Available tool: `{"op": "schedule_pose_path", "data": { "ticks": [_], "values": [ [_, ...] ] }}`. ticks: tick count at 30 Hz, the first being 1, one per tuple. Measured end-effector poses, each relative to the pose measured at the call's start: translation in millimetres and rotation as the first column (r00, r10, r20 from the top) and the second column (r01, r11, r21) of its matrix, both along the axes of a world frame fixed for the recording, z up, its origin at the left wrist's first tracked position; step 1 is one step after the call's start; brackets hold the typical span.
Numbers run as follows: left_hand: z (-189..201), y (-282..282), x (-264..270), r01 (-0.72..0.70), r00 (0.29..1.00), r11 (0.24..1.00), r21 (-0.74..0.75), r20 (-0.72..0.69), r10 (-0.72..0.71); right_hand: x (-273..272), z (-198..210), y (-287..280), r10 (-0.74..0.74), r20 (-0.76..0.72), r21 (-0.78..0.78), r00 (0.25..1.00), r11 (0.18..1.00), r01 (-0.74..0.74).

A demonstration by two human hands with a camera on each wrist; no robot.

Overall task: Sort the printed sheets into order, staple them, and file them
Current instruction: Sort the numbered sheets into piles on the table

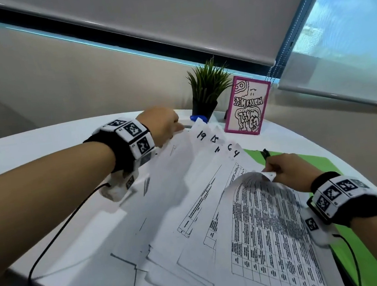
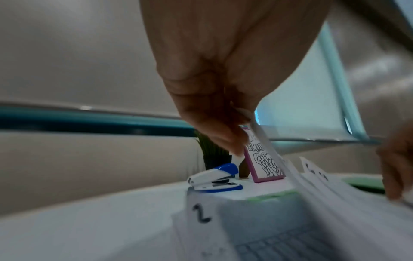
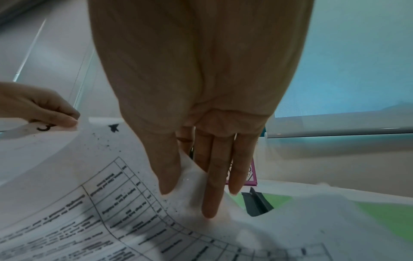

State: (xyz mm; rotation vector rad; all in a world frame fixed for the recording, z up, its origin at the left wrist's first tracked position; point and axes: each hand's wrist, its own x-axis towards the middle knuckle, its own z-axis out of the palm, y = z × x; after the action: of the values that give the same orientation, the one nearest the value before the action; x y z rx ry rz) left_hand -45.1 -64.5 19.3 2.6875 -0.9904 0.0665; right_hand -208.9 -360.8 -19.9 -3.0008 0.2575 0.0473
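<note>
Several printed sheets (image 1: 216, 207) lie fanned on the white table (image 1: 38, 149), with handwritten numbers on their far corners. My left hand (image 1: 177, 130) pinches the far corner of one sheet and holds it lifted; the right wrist view shows a "3" on that corner (image 3: 44, 127). My right hand (image 1: 270, 173) pinches the curled corner of the top sheet (image 1: 265, 216), which is printed with a dense table. Thumb and fingers (image 3: 210, 194) close on that paper. A blue and white stapler (image 2: 214, 178) sits just beyond the left hand. A green folder (image 1: 316, 161) lies under the sheets at right.
A potted plant (image 1: 206, 89) and a pink-framed drawing (image 1: 247, 105) stand at the table's far edge by the window blind. A black clip (image 3: 257, 203) sits on the folder. Thin black cables (image 1: 51, 239) hang from both wristbands.
</note>
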Motion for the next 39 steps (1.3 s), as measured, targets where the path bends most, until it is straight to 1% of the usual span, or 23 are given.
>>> {"op": "schedule_pose_path", "data": {
  "ticks": [2, 3, 4, 6, 8, 9, 10, 12, 13, 14, 16, 17, 19, 20, 22, 23, 24, 26, 29, 31, 34, 37, 39],
  "values": [
    [-8, 7, 4, -0.064, 0.971, 0.991, -0.113, -0.235, 0.036, 0, -3, 0, -0.005, -0.007, -0.002, 1.0, 1.0, 0.005],
    [-12, 12, 5, -0.102, 0.932, 0.986, -0.128, -0.359, 0.05, 0, -4, 0, -0.008, -0.008, -0.004, 1.0, 1.0, 0.008],
    [-15, 18, 4, -0.117, 0.885, 0.988, -0.102, -0.463, 0.057, 0, -4, 0, -0.011, -0.008, -0.006, 1.0, 1.0, 0.011],
    [-22, 28, 1, -0.079, 0.81, 0.997, 0.01, -0.583, 0.07, 0, -4, 3, -0.017, -0.005, -0.007, 1.0, 1.0, 0.017],
    [-27, 33, -1, -0.062, 0.771, 0.997, 0.039, -0.633, 0.073, 0, -3, 4, -0.019, -0.004, -0.006, 1.0, 1.0, 0.019],
    [-27, 35, -1, -0.091, 0.777, 0.996, 0.021, -0.624, 0.084, 0, -3, 4, -0.018, -0.005, -0.004, 1.0, 1.0, 0.018],
    [-25, 36, 1, -0.142, 0.813, 0.99, -0.004, -0.572, 0.114, -1, -3, 5, -0.018, -0.004, 0.001, 1.0, 1.0, 0.018],
    [-17, 39, 10, -0.267, 0.912, 0.961, -0.075, -0.341, 0.227, -1, -3, 5, -0.022, -0.003, 0.009, 1.0, 1.0, 0.022],
    [-13, 41, 17, -0.309, 0.933, 0.94, -0.142, -0.236, 0.271, -1, -3, 5, -0.025, 0.001, 0.008, 1.0, 1.0, 0.025],
    [-10, 45, 25, -0.34, 0.93, 0.914, -0.222, -0.226, 0.291, -1, -4, 4, -0.03, 0.005, 0.007, 1.0, 1.0, 0.029],
    [-11, 51, 36, -0.379, 0.878, 0.869, -0.319, -0.42, 0.229, -1, -6, 4, -0.039, 0.011, 0.004, 0.999, 0.999, 0.039],
    [-15, 54, 37, -0.385, 0.821, 0.88, -0.278, -0.539, 0.188, -1, -6, 3, -0.042, 0.013, 0.004, 0.999, 0.999, 0.042],
    [-27, 58, 33, -0.356, 0.697, 0.931, -0.085, -0.688, 0.204, -2, -6, 4, -0.046, 0.018, 0.012, 0.999, 0.999, 0.046],
    [-32, 59, 29, -0.323, 0.697, 0.946, 0.012, -0.674, 0.246, -3, -6, 4, -0.045, 0.02, 0.015, 0.999, 0.999, 0.045],
    [-31, 58, 24, -0.294, 0.82, 0.944, 0.148, -0.469, 0.329, -4, -5, 5, -0.04, 0.021, 0.014, 0.999, 0.999, 0.039],
    [-27, 57, 26, -0.314, 0.877, 0.937, 0.155, -0.33, 0.349, -4, -4, 4, -0.039, 0.02, 0.014, 0.999, 0.999, 0.039],
    [-18, 58, 28, -0.348, 0.907, 0.932, 0.103, -0.215, 0.363, -4, -4, 5, -0.038, 0.018, 0.013, 0.999, 0.999, 0.038],
    [9, 61, 34, -0.405, 0.914, 0.908, -0.108, -0.07, 0.399, -5, -3, 5, -0.042, 0.018, 0.012, 0.999, 0.999, 0.042],
    [55, 62, 33, -0.421, 0.859, 0.793, -0.442, 0.088, 0.505, -7, -4, 6, -0.049, 0.035, 0.028, 0.998, 0.998, 0.048],
    [80, 60, 30, -0.399, 0.822, 0.682, -0.613, 0.091, 0.562, -8, -4, 6, -0.049, 0.046, 0.039, 0.998, 0.998, 0.047],
    [99, 48, 29, -0.344, 0.84, 0.598, -0.723, 0.046, 0.54, -9, -5, 5, -0.054, 0.058, 0.053, 0.997, 0.997, 0.051],
    [95, 31, 26, -0.313, 0.911, 0.514, -0.799, -0.099, 0.4, -10, -3, 3, -0.051, 0.088, 0.065, 0.995, 0.997, 0.045],
    [84, 17, 22, -0.331, 0.929, 0.495, -0.803, -0.186, 0.32, -12, -1, 2, -0.046, 0.101, 0.065, 0.994, 0.997, 0.04]
  ]
}}
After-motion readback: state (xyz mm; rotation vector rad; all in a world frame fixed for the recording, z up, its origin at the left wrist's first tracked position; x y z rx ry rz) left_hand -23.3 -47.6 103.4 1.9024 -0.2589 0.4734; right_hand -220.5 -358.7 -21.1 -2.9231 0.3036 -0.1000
